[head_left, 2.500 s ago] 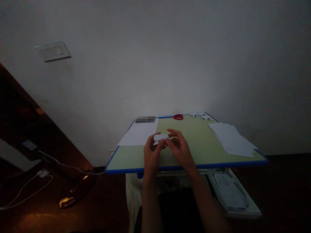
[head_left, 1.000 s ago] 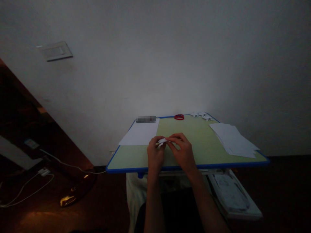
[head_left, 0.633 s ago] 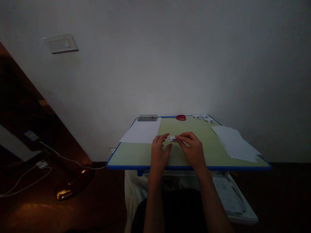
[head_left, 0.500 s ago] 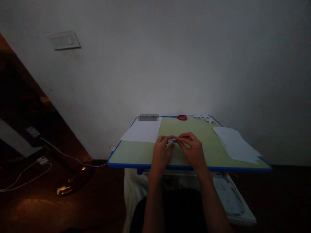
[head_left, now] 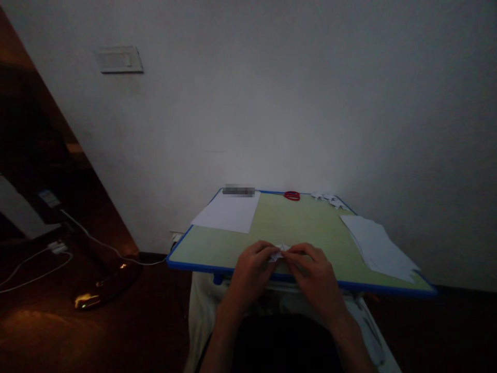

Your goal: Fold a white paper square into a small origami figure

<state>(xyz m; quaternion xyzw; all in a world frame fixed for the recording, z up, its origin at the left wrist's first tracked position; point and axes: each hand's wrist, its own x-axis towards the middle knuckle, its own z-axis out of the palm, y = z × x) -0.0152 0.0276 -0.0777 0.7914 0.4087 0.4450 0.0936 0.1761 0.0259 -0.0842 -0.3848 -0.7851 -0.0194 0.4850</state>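
A small folded piece of white paper [head_left: 281, 249] is pinched between my two hands, just above the front edge of the green table [head_left: 298, 223]. My left hand [head_left: 254, 264] is closed on its left side, thumb below and fingers above. From the other side, my right hand [head_left: 314, 267] grips it between thumb and fingertips. Its exact folded form is partly hidden by the fingers.
White sheets [head_left: 378, 246] lie in a stack on the right, another white sheet [head_left: 229, 210] at the back left. Red-handled scissors [head_left: 292, 196] and several small folded paper pieces [head_left: 330, 199] lie along the far edge. The wall [head_left: 248, 103] stands right behind.
Both hands have moved closer to my body with the folded paper, down to the table's front edge. The whole view has shifted and tilted slightly.
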